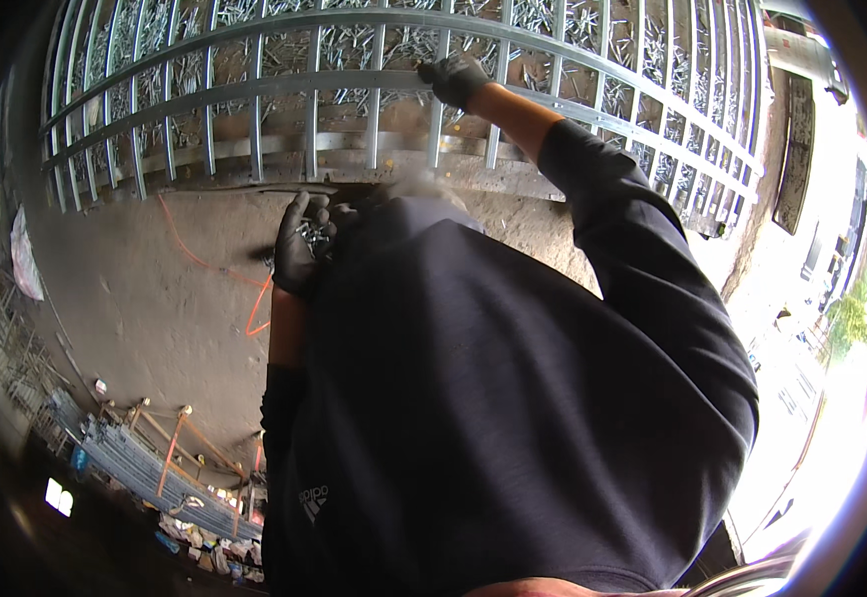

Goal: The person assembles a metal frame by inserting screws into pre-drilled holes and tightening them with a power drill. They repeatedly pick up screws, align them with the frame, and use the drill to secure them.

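Note:
My left hand (297, 247), in a dark glove, is held low beside my body. Its fingers curl around a handful of small shiny metal fasteners (316, 237), too small to tell whether screws or bolts. My right hand (460, 82), gloved too, reaches forward to the galvanized metal fence panel (374, 78). Its fingers are pinched together at the inner rail, close to where an upright bar crosses. Whatever lies between those fingertips is hidden. The panel lies flat ahead of me, with two long rails across many parallel bars.
Many loose metal pieces (533, 75) are strewn beneath the panel. An orange cord (199, 261) trails over the concrete floor (155, 308) at left. Stacked metal profiles (160, 473) rest on a rack at lower left. Along the right, a bright open side borders a dark beam (796, 154).

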Demonstrator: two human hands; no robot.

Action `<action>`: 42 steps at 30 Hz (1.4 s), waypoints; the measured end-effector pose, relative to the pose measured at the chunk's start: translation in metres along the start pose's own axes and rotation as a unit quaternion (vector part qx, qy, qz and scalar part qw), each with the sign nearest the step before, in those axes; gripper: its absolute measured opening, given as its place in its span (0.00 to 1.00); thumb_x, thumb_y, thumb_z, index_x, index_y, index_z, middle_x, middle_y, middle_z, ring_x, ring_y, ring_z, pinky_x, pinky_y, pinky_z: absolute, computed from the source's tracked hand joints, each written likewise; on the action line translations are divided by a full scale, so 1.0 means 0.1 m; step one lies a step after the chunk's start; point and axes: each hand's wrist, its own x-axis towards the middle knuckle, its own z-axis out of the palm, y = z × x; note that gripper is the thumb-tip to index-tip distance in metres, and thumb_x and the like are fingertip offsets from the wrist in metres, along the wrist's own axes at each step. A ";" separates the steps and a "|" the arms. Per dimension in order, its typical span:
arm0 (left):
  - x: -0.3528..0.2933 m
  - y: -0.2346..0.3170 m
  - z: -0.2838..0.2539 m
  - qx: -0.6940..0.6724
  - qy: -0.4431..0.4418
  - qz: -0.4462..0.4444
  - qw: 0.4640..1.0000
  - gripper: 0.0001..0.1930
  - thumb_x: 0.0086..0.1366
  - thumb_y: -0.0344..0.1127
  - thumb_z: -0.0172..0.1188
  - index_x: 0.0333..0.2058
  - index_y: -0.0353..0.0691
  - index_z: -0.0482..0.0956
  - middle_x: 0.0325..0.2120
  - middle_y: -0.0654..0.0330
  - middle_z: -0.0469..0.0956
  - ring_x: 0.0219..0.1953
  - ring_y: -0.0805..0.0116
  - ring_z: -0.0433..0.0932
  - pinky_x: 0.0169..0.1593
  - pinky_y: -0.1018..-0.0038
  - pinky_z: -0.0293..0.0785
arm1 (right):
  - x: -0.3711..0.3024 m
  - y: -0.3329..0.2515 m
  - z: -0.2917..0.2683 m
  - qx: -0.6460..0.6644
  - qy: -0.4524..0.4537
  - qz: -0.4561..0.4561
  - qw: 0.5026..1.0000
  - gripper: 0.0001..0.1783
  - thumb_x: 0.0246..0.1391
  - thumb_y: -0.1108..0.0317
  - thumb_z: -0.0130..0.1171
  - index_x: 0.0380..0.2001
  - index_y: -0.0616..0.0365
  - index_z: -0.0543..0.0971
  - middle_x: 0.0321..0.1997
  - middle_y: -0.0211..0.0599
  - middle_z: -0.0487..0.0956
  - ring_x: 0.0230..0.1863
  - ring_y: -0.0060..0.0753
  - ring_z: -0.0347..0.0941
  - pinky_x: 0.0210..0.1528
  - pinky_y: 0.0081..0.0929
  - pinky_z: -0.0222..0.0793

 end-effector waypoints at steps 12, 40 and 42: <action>0.21 0.24 0.25 0.033 -0.082 0.011 0.996 0.16 0.73 0.49 0.60 0.38 0.40 0.82 0.22 0.64 0.81 0.22 0.67 0.83 0.13 0.78 0.66 | 0.13 -0.04 0.15 -0.103 -0.017 -0.006 0.994 0.20 0.64 0.59 0.48 0.56 0.50 0.76 0.45 0.50 0.85 0.47 0.56 0.83 0.49 0.49 0.77; 2.10 -0.66 0.72 0.232 -0.133 -0.135 0.954 0.12 0.72 0.35 0.56 0.51 0.40 0.79 0.25 0.65 0.78 0.22 0.71 0.78 0.23 0.75 0.75 | -0.96 0.21 0.03 0.425 0.000 0.163 0.890 0.15 0.71 0.61 0.52 0.44 0.60 0.82 0.29 0.35 0.85 0.27 0.25 0.83 0.30 0.26 0.78; 2.23 -0.68 0.82 0.252 -0.088 -0.090 0.959 0.12 0.72 0.35 0.56 0.51 0.41 0.79 0.25 0.65 0.78 0.22 0.71 0.77 0.22 0.76 0.74 | -1.00 0.18 0.17 0.435 0.004 0.155 0.887 0.12 0.69 0.64 0.54 0.43 0.62 0.82 0.31 0.35 0.84 0.28 0.24 0.82 0.33 0.24 0.79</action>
